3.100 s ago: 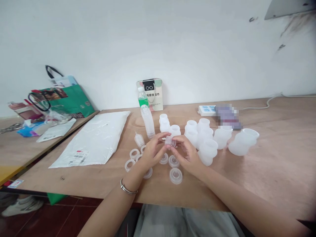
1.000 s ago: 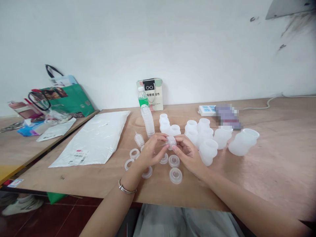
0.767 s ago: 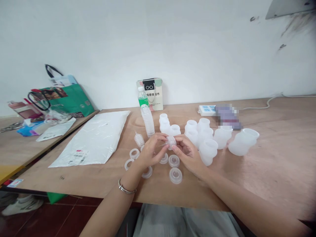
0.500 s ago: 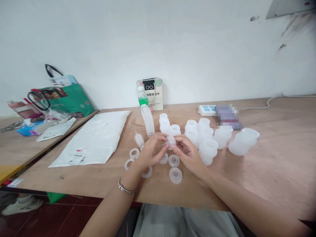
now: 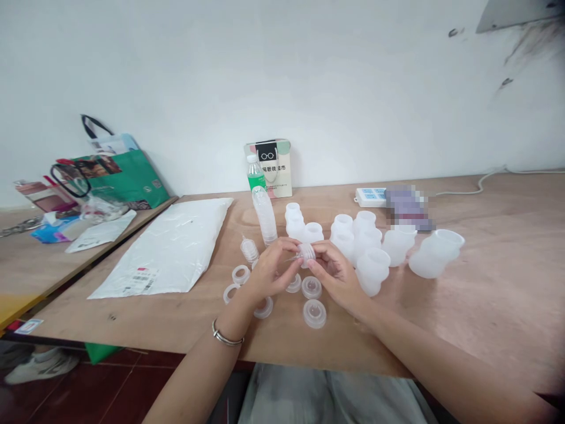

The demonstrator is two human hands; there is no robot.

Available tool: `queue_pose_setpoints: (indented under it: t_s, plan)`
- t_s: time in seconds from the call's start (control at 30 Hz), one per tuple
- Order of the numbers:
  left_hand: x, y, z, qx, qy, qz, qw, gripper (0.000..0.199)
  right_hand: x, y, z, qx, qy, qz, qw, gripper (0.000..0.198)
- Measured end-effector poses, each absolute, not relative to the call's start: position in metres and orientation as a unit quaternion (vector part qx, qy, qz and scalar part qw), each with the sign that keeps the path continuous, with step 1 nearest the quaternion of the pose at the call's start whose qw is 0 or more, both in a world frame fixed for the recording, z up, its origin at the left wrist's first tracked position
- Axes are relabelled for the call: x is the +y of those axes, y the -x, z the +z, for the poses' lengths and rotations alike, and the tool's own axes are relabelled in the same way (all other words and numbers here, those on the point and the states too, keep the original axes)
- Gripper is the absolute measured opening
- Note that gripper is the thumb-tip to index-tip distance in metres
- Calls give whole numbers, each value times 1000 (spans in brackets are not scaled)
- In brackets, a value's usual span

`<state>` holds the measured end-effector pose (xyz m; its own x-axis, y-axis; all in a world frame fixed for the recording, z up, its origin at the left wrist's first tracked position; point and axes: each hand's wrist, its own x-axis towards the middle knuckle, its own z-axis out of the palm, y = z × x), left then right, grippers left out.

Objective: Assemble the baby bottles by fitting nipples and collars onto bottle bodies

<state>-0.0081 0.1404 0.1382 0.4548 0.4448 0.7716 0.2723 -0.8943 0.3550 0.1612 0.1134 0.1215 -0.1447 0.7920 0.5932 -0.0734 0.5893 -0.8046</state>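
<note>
Between both hands, above the table, is a short ribbed stack of clear plastic pieces (image 5: 308,254). My left hand (image 5: 270,272) is closed on its left side, thumb and fingers pinching it. From the right, my right hand (image 5: 339,275) grips it with fingertips and thumb. A similar ribbed stack (image 5: 249,250) stands on the table left of my hands. Below them lie two clear ring caps with domed centres, one cap (image 5: 311,287) behind the nearer cap (image 5: 314,314). Several open rings, one clear ring (image 5: 241,275) among them, lie by my left wrist, partly hidden.
Several white translucent cups, including a wavy cup (image 5: 373,271), stand right and behind. A tall leaning stack of clear pieces (image 5: 265,217), a bottle (image 5: 255,171) and a paper bag (image 5: 282,168) stand behind. A white mailing bag (image 5: 172,241) lies left; a power strip (image 5: 371,197) sits back right.
Both hands keep their hold on the ribbed stack in nearly the same place. The whole view has shifted very slightly; nothing else has visibly moved.
</note>
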Motion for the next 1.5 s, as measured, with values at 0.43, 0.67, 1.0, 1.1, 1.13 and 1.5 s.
queue_pose_setpoints:
  t_s: [0.43, 0.67, 1.0, 1.1, 1.13, 1.5]
  plan:
    - [141, 8, 138, 212, -848, 476, 95, 21, 113, -161, 121, -658, 265, 372, 599, 13]
    - [144, 8, 135, 212, -851, 469, 106, 20, 111, -159, 121, -640, 253, 420, 591, 18]
    - [145, 8, 138, 291, -858, 416, 81, 6, 113, -159, 119, -644, 271, 383, 604, 18]
    - [143, 8, 139, 267, -871, 408, 66, 8, 116, -160, 116, -646, 284, 372, 602, 18]
    - [143, 8, 139, 258, -872, 413, 59, 9, 116, -160, 116, -643, 289, 374, 602, 18]
    - [143, 8, 135, 218, -860, 456, 68, 10, 115, -157, 123, -579, 292, 440, 621, 37]
